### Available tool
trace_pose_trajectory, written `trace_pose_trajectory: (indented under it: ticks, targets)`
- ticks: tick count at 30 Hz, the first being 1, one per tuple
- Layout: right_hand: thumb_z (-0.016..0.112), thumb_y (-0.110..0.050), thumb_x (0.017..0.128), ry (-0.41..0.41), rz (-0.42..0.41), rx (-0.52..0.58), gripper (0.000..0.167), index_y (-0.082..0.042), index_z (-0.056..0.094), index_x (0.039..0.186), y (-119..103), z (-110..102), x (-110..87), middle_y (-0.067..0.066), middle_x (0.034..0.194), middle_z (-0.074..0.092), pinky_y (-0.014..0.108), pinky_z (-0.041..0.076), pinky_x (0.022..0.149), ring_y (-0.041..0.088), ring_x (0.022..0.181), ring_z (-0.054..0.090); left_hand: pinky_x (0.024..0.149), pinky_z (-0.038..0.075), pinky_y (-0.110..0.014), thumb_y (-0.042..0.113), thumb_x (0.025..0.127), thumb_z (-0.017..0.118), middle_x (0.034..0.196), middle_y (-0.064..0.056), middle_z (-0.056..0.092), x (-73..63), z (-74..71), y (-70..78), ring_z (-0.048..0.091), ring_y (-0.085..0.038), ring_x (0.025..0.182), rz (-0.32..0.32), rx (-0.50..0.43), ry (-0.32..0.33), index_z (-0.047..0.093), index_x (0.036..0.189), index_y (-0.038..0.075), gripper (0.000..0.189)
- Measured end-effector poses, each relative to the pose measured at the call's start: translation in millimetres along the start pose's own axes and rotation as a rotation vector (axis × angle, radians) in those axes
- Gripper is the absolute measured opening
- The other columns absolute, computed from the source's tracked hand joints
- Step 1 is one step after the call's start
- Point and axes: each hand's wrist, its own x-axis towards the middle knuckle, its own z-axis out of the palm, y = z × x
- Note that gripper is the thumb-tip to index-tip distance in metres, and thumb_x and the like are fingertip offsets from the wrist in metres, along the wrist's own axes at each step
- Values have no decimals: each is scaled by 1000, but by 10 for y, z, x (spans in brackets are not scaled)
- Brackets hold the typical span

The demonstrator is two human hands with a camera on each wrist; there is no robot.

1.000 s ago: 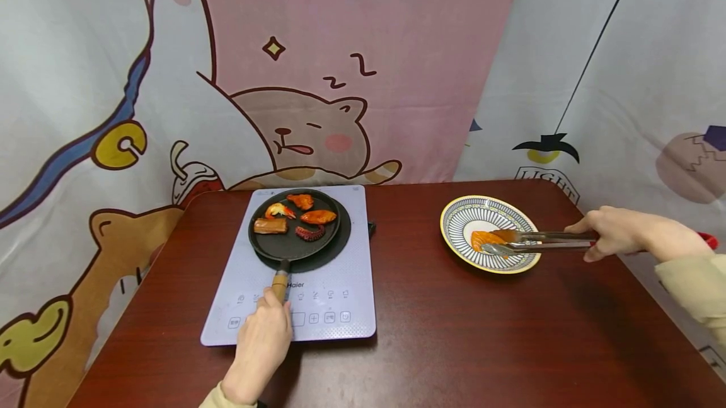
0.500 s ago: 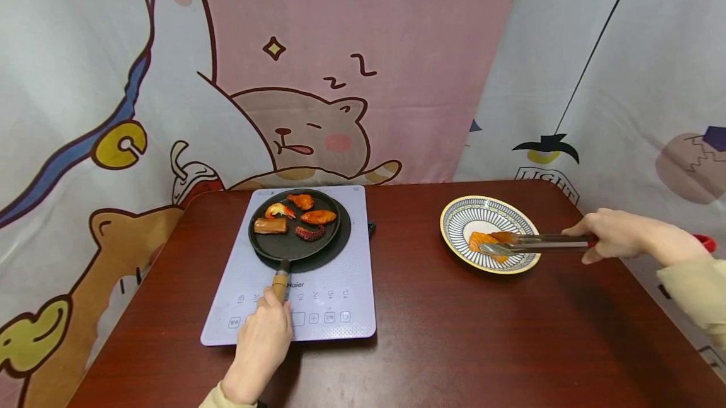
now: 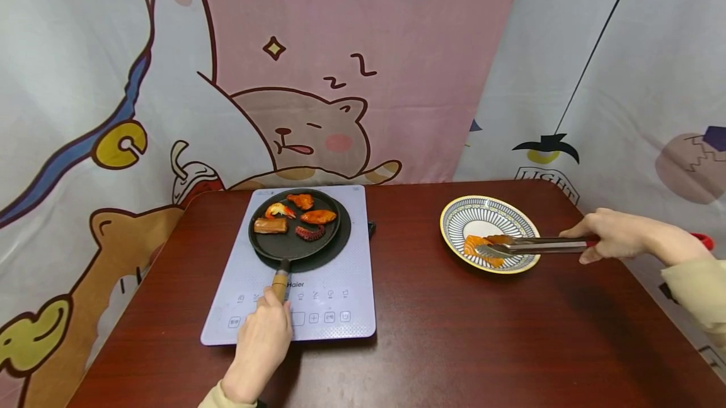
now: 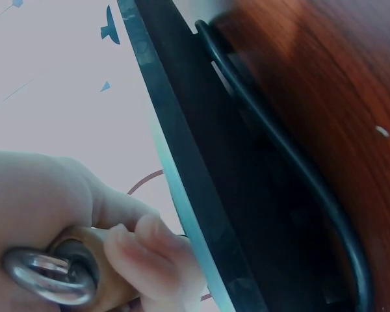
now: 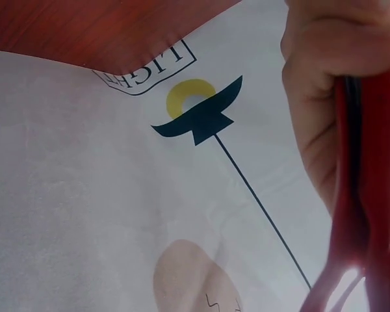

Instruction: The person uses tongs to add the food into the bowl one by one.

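My left hand (image 3: pixel 265 332) grips the wooden handle (image 3: pixel 280 285) of a small black frying pan (image 3: pixel 278 247), which sits on a white induction cooktop (image 3: pixel 351 294). In the left wrist view, fingers (image 4: pixel 149 260) curl round that handle, its metal hanging ring (image 4: pixel 49 276) showing at the end. My right hand (image 3: pixel 615 234) holds metal tongs (image 3: pixel 550 244) by their red handles (image 5: pixel 383 169). The tongs reach over a patterned plate (image 3: pixel 454 212), their tips on an orange slice of salmon (image 3: pixel 479 251) lying there, partly covered by them.
Several food pieces lie in the pan: a shrimp (image 3: pixel 280 210), an octopus tentacle (image 3: pixel 309 233), a brown block (image 3: pixel 270 226) and reddish pieces. A black cord (image 4: pixel 279 136) runs beside the cooktop's edge. The dark red table (image 3: pixel 420 332) meets a printed curtain (image 3: pixel 431 67) behind.
The tongs' arms have come closer together, and their tips have shifted slightly left. The salmon slice has slid a little left and toward me on the plate. My left hand and the pan stay put.
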Motion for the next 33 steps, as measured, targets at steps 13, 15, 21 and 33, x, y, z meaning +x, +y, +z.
trace_pose_trajectory:
  ticks: [13,15,21,33]
  targets:
    - [78,-24,73,65,-14,-6,49,-2,67,115,32,-7,-59,-15,69,48,18,34,55,-6,61,34,47,48,-50,11,90,58,75,-28,56,9,-5,2,59,-46,54,-12,1,-31,43,110,-21,41]
    - [78,-25,73,73,-7,-21,50,-2,67,115,30,-13,-63,-15,69,48,18,33,56,-6,61,34,47,48,-50,11,90,58,75,-28,56,8,-4,1,59,-46,54,-11,-1,-28,43,110,-21,41]
    - [79,-26,72,114,-16,-50,49,-3,68,114,18,-25,-73,-17,63,42,18,32,57,-6,61,33,46,48,-49,11,90,58,74,-28,56,6,-5,1,59,-45,53,-8,0,-23,43,109,-21,40]
    - [79,-25,73,142,-29,-24,49,-3,67,116,-81,-115,-19,-14,71,54,18,34,58,-6,63,35,47,48,-50,12,90,57,74,-28,56,6,-19,11,59,-46,54,-27,1,-39,43,110,-21,40]
